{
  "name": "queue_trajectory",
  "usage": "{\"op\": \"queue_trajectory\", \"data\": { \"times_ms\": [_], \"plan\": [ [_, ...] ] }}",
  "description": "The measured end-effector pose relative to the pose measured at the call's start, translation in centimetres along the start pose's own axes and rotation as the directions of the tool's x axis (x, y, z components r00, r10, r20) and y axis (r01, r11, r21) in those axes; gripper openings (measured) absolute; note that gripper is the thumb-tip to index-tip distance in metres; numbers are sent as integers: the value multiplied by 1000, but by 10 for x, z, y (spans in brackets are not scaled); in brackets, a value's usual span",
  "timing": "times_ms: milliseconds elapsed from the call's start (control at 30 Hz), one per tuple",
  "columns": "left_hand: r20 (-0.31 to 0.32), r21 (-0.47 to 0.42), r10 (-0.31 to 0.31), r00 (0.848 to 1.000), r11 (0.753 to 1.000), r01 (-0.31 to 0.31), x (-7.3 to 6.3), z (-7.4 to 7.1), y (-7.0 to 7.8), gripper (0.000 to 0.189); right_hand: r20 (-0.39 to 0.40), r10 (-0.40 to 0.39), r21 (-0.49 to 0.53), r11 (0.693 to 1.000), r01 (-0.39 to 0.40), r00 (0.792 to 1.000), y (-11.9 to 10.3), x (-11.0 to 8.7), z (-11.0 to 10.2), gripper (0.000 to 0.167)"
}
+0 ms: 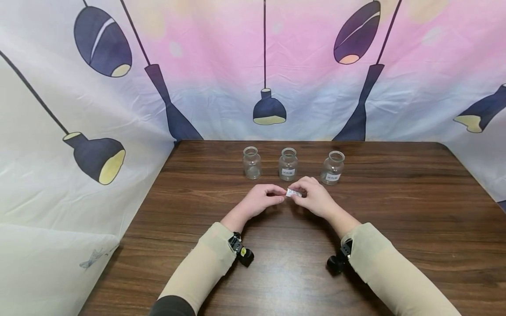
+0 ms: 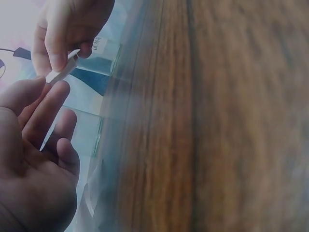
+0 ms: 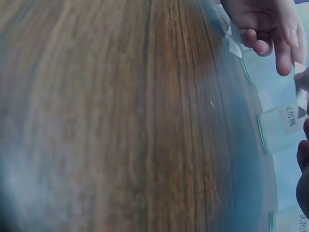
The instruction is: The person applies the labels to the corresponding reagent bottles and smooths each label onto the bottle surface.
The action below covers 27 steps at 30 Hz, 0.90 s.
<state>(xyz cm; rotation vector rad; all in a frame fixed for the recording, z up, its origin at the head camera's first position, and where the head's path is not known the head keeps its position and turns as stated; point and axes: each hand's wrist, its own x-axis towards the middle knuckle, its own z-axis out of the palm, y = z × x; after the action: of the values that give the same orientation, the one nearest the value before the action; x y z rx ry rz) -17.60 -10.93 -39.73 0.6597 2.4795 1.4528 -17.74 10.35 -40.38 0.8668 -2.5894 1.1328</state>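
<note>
A small white paper label [image 1: 293,193] with dark writing is pinched between the thumb and fingers of my right hand [image 1: 314,197]. My left hand [image 1: 261,199] reaches in from the left, its fingers fairly straight and their tips at the label's left edge. In the left wrist view the label [image 2: 63,70] appears folded or bent, edge-on to the camera. Just beyond the hands stand three glass jars: a plain left jar [image 1: 252,163], a middle jar [image 1: 287,162] and a right jar [image 1: 333,166], the latter two bearing white labels.
The jars stand upright and uncapped in a row towards the back of the dark wooden table [image 1: 276,272]. Behind the table hangs a cloth backdrop [image 1: 221,79] printed with lamps, which also runs along both sides.
</note>
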Motion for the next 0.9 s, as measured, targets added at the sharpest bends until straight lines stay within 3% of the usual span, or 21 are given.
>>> {"op": "queue_trajectory", "data": {
  "times_ms": [333, 600, 900],
  "plan": [
    [-58, -47, -38, 998, 998, 35, 3, 6, 0, 14, -2, 3, 6, 1000, -3, 1000, -3, 2, 7, 18],
    [-182, -143, -73, 981, 989, 47, 5, 10, -3, 9, -70, 9, 10, 1000, -9, 998, -5, 4, 15, 14],
    [-199, -225, -90, 976, 973, 44, 5, 10, -3, 10, -104, 0, 47, 999, 5, 995, -10, 4, 21, 13]
  ]
}}
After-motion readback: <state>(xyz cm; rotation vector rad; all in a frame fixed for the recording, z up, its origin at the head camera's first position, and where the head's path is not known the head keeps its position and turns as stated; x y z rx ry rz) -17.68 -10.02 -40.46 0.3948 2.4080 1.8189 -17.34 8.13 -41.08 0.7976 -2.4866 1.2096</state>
